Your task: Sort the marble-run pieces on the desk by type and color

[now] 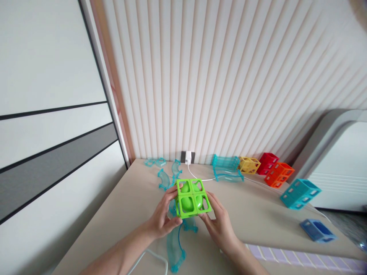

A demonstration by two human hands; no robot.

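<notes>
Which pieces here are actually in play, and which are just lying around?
In hand: green lattice cube, held between left hand and right hand.
Lying about: teal track pieces, yellow cube, red cube, orange block, teal block, blue piece, white charger.

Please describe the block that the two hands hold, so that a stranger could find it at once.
Look at the beige table below the ribbed wall. There the left hand and right hand grip a green lattice cube above clear turquoise track pieces. It is the only green block; the other cubes lie untouched at the right.
</notes>
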